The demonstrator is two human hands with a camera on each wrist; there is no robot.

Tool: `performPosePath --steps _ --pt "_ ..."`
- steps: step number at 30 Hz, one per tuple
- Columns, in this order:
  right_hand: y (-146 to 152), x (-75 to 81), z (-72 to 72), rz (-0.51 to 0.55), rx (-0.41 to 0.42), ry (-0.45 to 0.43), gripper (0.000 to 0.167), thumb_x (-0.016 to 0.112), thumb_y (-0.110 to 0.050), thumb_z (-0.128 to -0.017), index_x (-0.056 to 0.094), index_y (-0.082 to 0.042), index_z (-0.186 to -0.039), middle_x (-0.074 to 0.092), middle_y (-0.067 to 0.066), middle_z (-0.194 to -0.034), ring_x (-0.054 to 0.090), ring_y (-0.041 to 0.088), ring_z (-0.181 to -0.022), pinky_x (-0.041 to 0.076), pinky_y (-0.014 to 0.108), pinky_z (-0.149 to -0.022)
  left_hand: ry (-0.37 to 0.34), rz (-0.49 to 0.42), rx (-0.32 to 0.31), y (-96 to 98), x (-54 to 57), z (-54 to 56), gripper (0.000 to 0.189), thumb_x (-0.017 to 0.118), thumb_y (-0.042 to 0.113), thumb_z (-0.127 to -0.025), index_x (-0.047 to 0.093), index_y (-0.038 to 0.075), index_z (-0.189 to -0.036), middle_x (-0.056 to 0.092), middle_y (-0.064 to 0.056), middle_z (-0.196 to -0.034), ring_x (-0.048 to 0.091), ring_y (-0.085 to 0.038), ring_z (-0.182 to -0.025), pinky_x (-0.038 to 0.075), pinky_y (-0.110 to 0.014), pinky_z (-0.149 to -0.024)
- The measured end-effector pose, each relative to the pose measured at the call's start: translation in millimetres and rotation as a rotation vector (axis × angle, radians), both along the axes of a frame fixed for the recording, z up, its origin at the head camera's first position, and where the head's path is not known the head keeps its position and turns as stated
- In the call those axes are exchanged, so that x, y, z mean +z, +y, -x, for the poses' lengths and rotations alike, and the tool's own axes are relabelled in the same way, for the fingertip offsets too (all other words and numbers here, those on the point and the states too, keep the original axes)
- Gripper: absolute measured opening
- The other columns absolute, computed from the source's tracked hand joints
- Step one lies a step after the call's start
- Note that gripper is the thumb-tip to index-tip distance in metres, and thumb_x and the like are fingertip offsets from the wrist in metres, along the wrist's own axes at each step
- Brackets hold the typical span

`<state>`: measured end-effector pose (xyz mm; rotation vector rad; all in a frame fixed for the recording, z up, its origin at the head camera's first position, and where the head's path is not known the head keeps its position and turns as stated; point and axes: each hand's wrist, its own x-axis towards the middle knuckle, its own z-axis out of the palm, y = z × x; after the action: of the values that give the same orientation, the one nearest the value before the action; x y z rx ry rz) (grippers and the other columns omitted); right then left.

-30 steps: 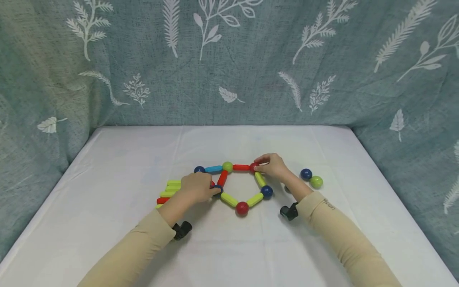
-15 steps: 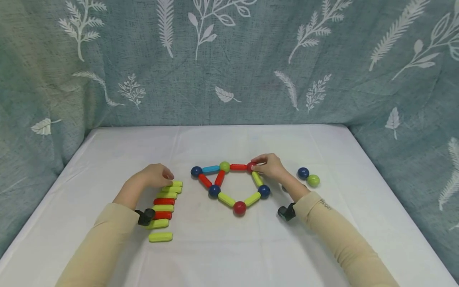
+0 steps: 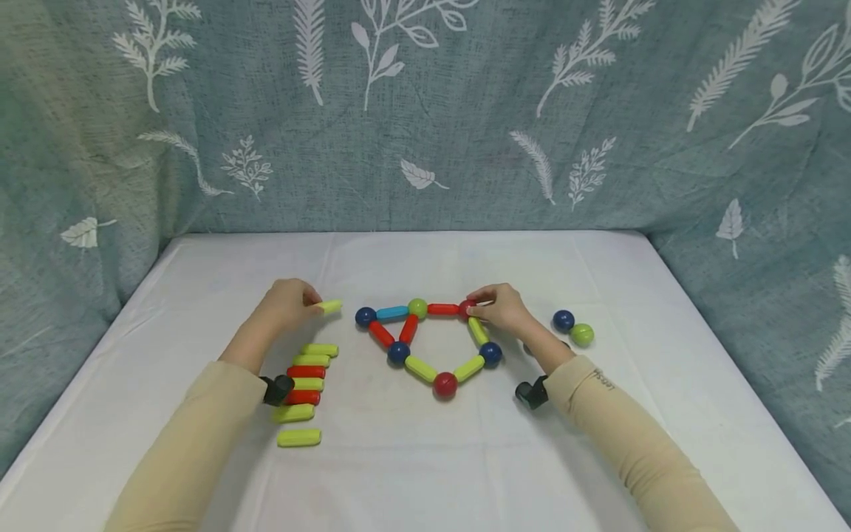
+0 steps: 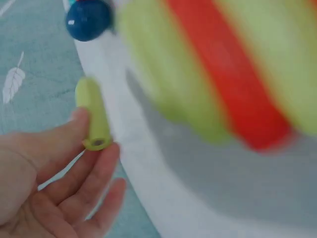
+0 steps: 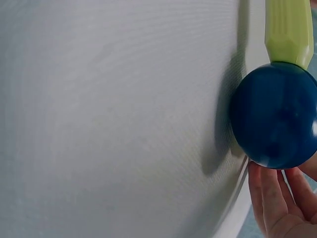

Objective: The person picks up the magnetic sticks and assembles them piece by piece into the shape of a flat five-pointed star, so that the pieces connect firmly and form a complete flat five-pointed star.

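Observation:
My left hand (image 3: 287, 304) pinches a yellow-green rod (image 3: 329, 306) between thumb and fingers, just left of a dark blue ball (image 3: 366, 317). In the left wrist view the rod (image 4: 94, 111) shows a small round insert in its near end. My right hand (image 3: 503, 308) grips the red ball (image 3: 466, 309) at the far right corner of a flat frame of balls and rods. This frame has a triangle on the left, with a blue rod (image 3: 392, 312) on top, joined to a larger ring. In the right wrist view a blue ball (image 5: 277, 116) partly hides the right fingers.
Left of the frame lies a column of loose yellow-green rods (image 3: 299, 438) and red rods (image 3: 308, 371). Behind the right wrist sit a loose blue ball (image 3: 563, 320) and a green ball (image 3: 582, 335). A patterned curtain (image 3: 425, 118) hangs behind the white-covered table (image 3: 412, 488).
My left hand has left the frame's near-left blue ball, moved left to the rod column, and lifted the farthest yellow-green rod away from it. The right hand stays on the red ball.

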<state>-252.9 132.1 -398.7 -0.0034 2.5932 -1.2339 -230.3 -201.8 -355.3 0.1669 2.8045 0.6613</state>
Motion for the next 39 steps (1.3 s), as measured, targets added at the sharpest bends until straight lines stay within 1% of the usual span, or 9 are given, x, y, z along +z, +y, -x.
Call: performPosePath --steps 2,4,9,14,17,22,28,34,39 --pt "0 0.2 0.0 0.004 -0.008 -0.003 0.03 0.065 -0.011 -0.084 0.063 -0.003 -0.113 0.06 0.013 -0.116 0.058 0.022 -0.095 0.05 0.027 -0.075 0.043 -0.026 0.037 11.3 3.7 9.4 0.026 0.059 0.012 -0.089 0.062 -0.009 -0.105 0.061 -0.023 -0.103 0.056 -0.032 -0.091 0.047 -0.042 -0.079" --pt "0 -0.1 0.1 0.009 -0.013 -0.005 0.03 0.066 -0.01 -0.084 0.063 -0.004 -0.113 0.06 0.013 -0.116 0.058 0.023 -0.095 0.05 0.027 -0.076 0.057 -0.061 0.059 25.7 4.9 19.2 0.027 0.059 0.013 -0.09 0.062 -0.008 -0.107 0.061 -0.023 -0.104 0.056 -0.032 -0.094 0.047 -0.041 -0.079" --pt "0 0.0 -0.3 0.013 -0.019 -0.005 0.03 0.066 -0.01 -0.084 0.063 -0.003 -0.113 0.06 0.013 -0.115 0.058 0.023 -0.096 0.05 0.028 -0.077 0.026 -0.167 0.139 72.5 -1.6 36.6 0.028 0.062 0.017 -0.088 0.065 -0.003 -0.107 0.063 -0.018 -0.102 0.057 -0.029 -0.096 0.048 -0.037 -0.08" --pt "-1 1.5 0.4 0.015 -0.03 -0.015 0.03 0.066 -0.009 -0.084 0.063 -0.003 -0.113 0.06 0.013 -0.115 0.058 0.023 -0.096 0.05 0.028 -0.078 -0.015 -0.256 0.232 113.2 -10.8 40.4 0.027 0.065 0.023 -0.085 0.069 0.002 -0.102 0.069 -0.012 -0.089 0.058 -0.024 -0.096 0.046 -0.034 -0.084" --pt "-3 2.6 1.2 0.018 -0.044 -0.032 0.029 0.066 -0.009 -0.084 0.063 -0.004 -0.113 0.059 0.012 -0.115 0.057 0.022 -0.095 0.05 0.028 -0.079 -0.04 -0.278 0.28 128.6 -15.1 40.3 0.028 0.066 0.026 -0.084 0.071 0.004 -0.1 0.068 -0.011 -0.091 0.057 -0.023 -0.096 0.046 -0.032 -0.082" --pt "-4 4.2 0.8 0.018 -0.054 -0.048 0.029 0.066 -0.009 -0.084 0.063 -0.005 -0.112 0.059 0.012 -0.115 0.057 0.022 -0.094 0.05 0.028 -0.079 -0.017 -0.264 0.316 141.0 -20.4 38.5 0.028 0.067 0.029 -0.084 0.072 0.006 -0.098 0.066 -0.01 -0.1 0.055 -0.024 -0.097 0.047 -0.031 -0.078" --pt "-3 3.0 0.8 0.022 -0.052 -0.042 0.029 0.066 -0.009 -0.084 0.063 -0.004 -0.113 0.059 0.012 -0.116 0.057 0.022 -0.095 0.05 0.029 -0.079 0.012 -0.263 0.358 144.8 -24.3 37.2 0.027 0.069 0.028 -0.082 0.072 0.005 -0.097 0.065 -0.01 -0.101 0.056 -0.024 -0.096 0.047 -0.03 -0.076" --pt "-4 2.8 0.6 0.012 -0.055 -0.035 0.029 0.066 -0.009 -0.084 0.063 -0.004 -0.112 0.059 0.013 -0.115 0.058 0.022 -0.095 0.05 0.028 -0.078 0.014 -0.243 0.339 147.9 -28.4 39.4 0.029 0.07 0.029 -0.081 0.072 0.005 -0.095 0.065 -0.011 -0.102 0.056 -0.024 -0.095 0.048 -0.029 -0.074" --pt "-4 2.9 0.7 0.01 -0.061 -0.035 0.029 0.066 -0.009 -0.084 0.064 -0.004 -0.112 0.06 0.013 -0.115 0.058 0.022 -0.095 0.05 0.029 -0.078 0.007 -0.223 0.351 150.0 -30.2 40.9 0.028 0.071 0.029 -0.08 0.072 0.004 -0.094 0.064 -0.012 -0.101 0.057 -0.023 -0.093 0.049 -0.029 -0.073"
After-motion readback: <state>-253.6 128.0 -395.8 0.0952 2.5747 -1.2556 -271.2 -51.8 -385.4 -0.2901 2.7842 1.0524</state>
